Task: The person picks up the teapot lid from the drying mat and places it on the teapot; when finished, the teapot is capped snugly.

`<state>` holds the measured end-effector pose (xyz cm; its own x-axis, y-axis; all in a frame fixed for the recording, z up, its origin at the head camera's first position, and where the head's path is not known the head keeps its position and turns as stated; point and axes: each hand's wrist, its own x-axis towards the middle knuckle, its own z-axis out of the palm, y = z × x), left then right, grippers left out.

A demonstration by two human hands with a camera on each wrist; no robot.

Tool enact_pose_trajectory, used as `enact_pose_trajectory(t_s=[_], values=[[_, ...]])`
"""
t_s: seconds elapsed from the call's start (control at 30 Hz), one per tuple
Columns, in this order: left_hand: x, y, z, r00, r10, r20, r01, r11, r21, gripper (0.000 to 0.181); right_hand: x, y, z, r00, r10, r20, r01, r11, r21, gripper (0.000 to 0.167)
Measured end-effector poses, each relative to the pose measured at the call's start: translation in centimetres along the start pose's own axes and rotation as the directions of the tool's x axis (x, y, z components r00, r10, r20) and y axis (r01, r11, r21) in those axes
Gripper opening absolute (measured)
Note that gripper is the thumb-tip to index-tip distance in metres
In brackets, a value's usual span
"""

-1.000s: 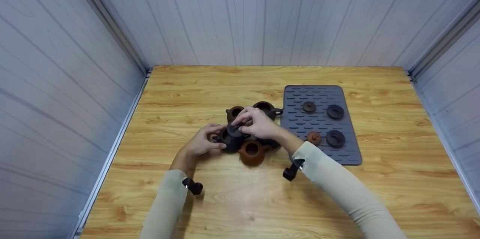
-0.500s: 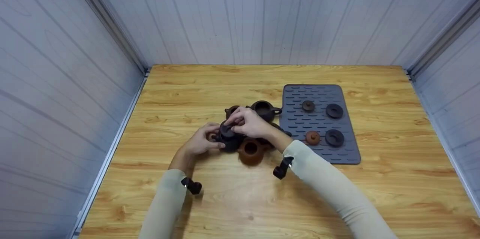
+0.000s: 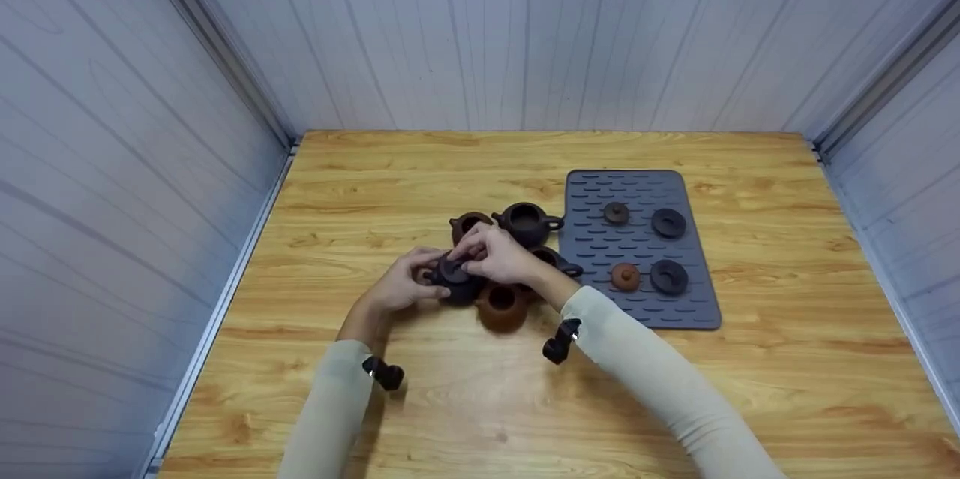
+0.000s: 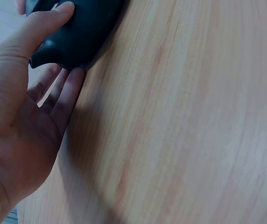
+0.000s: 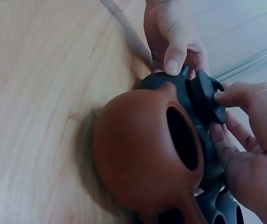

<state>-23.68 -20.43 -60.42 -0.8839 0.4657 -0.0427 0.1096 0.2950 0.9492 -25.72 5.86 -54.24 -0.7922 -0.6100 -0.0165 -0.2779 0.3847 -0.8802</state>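
Observation:
A black teapot (image 3: 463, 293) stands on the table with its spout toward my left hand (image 3: 401, 285). That hand holds its body, thumb (image 4: 59, 16) on one side and fingers on the other, the spout between them. My right hand (image 3: 504, 257) pinches the knob of a black lid (image 5: 202, 99) over the teapot's mouth. In the right wrist view the lid is at the opening; whether it sits fully down I cannot tell. Close beside stands an orange-brown teapot (image 3: 502, 308) without a lid.
Behind the hands stand a small brown teapot (image 3: 470, 224) and a black teapot (image 3: 526, 222), both lidless. Another dark teapot (image 3: 553, 260) is partly hidden by the right hand. At the right, a grey mat (image 3: 589, 239) bears several lids, including an orange-brown lid (image 3: 625, 277).
My right hand has moved left and brought the black lid from beside the teapot's opening down onto its mouth. My left hand has stayed in place on the teapot.

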Motion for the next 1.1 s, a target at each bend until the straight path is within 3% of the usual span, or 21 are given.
enact_pose_trajectory(t_s=[0.17, 0.23, 0.3, 0.47, 0.5, 0.57, 0.7, 0.83, 1.0, 1.1], values=[[1.4, -5.1, -0.7, 0.999, 0.038, 0.004, -0.038, 0.999, -0.024, 0.074, 0.0, 0.1, 0.1, 1.000, -0.005, -0.001, 0.005, 1.000, -0.006, 0.029], [1.6, -6.0, -0.9, 0.998, 0.056, 0.009, -0.056, 0.998, -0.017, 0.073, -0.1, 0.1, 0.1, 1.000, -0.007, 0.001, 0.007, 1.000, -0.011, 0.029], [1.3, -4.8, -0.7, 0.998, 0.066, 0.016, -0.065, 0.998, -0.009, 0.073, -0.1, 0.1, 0.1, 1.000, -0.010, 0.002, 0.010, 1.000, -0.021, 0.029], [-0.2, -0.2, -0.1, 0.997, 0.071, 0.017, -0.071, 0.997, 0.003, 0.072, -0.2, 0.1, 0.2, 1.000, -0.016, 0.010, 0.016, 0.998, -0.057, 0.028], [-0.3, 0.0, -0.1, 0.997, 0.071, 0.013, -0.071, 0.997, 0.011, 0.071, -0.2, 0.1, 0.2, 1.000, -0.016, 0.011, 0.016, 0.998, -0.062, 0.027], [-0.3, -0.3, -0.1, 0.997, 0.076, 0.012, -0.076, 0.997, 0.016, 0.070, -0.3, 0.1, 0.3, 1.000, -0.017, 0.010, 0.017, 0.998, -0.068, 0.027], [0.8, -3.2, -0.4, 0.999, 0.033, 0.008, -0.033, 0.999, -0.007, 0.072, -0.3, 0.2, 0.3, 1.000, -0.020, 0.004, 0.020, 0.997, -0.079, 0.028], [1.5, -5.1, -0.6, 0.999, 0.041, 0.008, -0.041, 0.999, -0.010, 0.073, -0.3, 0.2, 0.3, 1.000, -0.018, 0.001, 0.018, 0.996, -0.086, 0.028], [2.0, -6.3, -0.9, 0.999, 0.029, 0.017, -0.029, 1.000, 0.008, 0.077, -0.4, 0.2, 0.3, 1.000, -0.026, 0.007, 0.027, 0.996, -0.085, 0.029], [1.8, -5.8, -0.9, 0.999, 0.038, 0.020, -0.039, 0.999, 0.007, 0.076, -0.5, 0.2, 0.3, 0.999, -0.034, 0.016, 0.035, 0.994, -0.101, 0.031]])
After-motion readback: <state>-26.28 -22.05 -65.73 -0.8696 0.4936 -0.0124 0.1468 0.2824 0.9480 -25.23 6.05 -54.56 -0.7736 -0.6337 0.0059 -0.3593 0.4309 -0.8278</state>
